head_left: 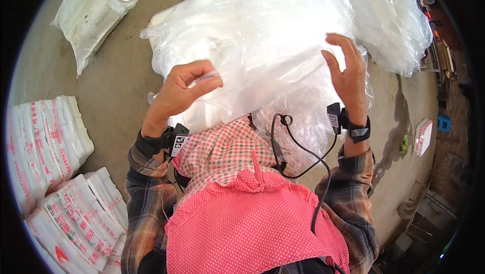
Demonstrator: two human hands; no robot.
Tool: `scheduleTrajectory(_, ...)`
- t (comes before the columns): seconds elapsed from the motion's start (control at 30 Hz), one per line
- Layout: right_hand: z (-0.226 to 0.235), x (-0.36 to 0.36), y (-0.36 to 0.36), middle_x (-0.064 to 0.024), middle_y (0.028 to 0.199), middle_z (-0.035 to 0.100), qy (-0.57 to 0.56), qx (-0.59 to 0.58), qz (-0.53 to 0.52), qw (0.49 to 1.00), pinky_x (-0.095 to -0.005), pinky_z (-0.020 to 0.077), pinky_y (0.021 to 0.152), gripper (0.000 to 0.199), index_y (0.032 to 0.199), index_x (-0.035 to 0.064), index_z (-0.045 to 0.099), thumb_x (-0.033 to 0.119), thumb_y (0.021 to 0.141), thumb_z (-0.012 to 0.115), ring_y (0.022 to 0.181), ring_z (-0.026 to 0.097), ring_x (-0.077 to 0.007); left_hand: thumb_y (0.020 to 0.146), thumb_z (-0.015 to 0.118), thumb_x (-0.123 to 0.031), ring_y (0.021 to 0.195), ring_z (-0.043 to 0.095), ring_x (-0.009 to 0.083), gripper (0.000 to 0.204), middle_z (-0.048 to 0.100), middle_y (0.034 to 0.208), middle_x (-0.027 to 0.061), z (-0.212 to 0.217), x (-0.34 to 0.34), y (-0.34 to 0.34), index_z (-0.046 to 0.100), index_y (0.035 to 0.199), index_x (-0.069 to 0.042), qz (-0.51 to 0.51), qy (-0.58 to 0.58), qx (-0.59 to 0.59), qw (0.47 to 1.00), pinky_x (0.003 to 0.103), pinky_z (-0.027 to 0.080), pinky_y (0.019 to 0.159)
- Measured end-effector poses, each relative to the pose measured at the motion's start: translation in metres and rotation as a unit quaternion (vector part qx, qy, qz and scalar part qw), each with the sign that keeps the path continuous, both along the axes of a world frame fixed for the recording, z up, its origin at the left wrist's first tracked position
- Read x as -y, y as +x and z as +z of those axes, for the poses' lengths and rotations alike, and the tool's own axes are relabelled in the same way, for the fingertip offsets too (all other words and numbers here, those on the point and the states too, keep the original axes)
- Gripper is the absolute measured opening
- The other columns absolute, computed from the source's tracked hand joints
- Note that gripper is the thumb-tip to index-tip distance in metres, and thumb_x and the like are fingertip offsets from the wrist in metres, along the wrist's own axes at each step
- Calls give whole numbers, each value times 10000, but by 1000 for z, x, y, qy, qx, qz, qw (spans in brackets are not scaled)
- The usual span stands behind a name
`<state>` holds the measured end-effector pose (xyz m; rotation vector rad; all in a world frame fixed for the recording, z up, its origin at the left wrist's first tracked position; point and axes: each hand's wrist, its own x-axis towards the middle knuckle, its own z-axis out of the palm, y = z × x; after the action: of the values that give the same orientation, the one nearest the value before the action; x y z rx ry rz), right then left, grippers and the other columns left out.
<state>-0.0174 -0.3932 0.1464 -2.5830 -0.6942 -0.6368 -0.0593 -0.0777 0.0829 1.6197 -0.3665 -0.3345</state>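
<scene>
1. Now, far left I count two stacks of white bags with red print (48,142) lying side by side on the concrete floor (121,87), and one filled whitish sack (88,16) apart from them at the top left
2. My left hand (179,92) has its fingers (204,83) pinched together on the near left edge of a clear plastic bag (257,67)
3. That bag lies straight ahead of both hands, on top of one big heap of clear plastic bags (384,16), with its long axis running left to right between my hands
4. My right hand (348,74) grips its right edge, fingers curled over the film, thumb apart; both hands are equally near
5. One small white packet (423,136) sits far right
</scene>
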Motion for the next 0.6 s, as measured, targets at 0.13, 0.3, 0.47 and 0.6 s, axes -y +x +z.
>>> scheduleTrajectory(0.13,24,-28,-36,-128,930,648,135,-79,43,987,-336,481,745,251,1000,15,590,130,802,693,836,628,-243,853,612,-88,948,567,146,82,602,1094,95,10,14,-2,594,857,-8,-39,-140,-28,989,293,443,869)
scheduleTrajectory(0.3,-1,-63,-51,-120,839,660,144,-330,140,922,-315,489,710,297,929,-8,609,227,788,724,811,649,-236,843,595,-81,1034,578,178,66,558,1225,143,21,41,-24,555,821,-34,-77,-197,-142,967,329,464,894)
scheduleTrajectory(0.47,-37,-52,-46,-93,681,632,183,-216,126,951,-272,480,612,167,819,-12,610,104,913,536,694,636,-165,857,551,-78,1036,591,193,80,566,1205,152,7,36,-30,528,806,-22,-48,-155,-93,982,324,470,889)
scheduleTrajectory(0.6,-31,-17,-60,-73,673,620,285,-278,43,916,-248,486,547,253,784,-20,605,137,948,493,593,615,-138,855,517,-88,809,612,162,69,653,964,131,-10,-5,-23,530,800,-49,64,-157,-62,984,264,463,721)
